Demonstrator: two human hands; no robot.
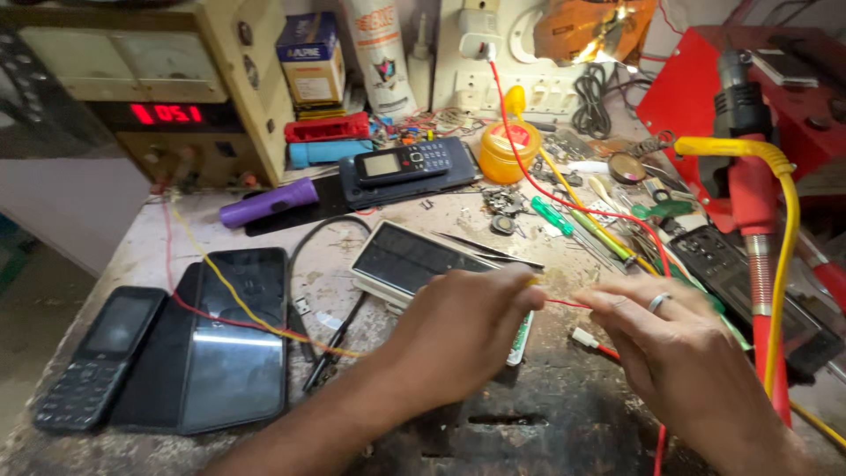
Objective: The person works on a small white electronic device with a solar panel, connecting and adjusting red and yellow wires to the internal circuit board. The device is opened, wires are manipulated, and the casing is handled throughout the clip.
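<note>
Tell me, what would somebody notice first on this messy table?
Probably the two hands in the middle: the left hand and the right hand, which wears a ring, pinch a thin red wire between them. Next come the glowing red numbers on the beige box at the back left. Then the phones: a big dark one and a small keypad phone lie side by side at the front left.
</note>
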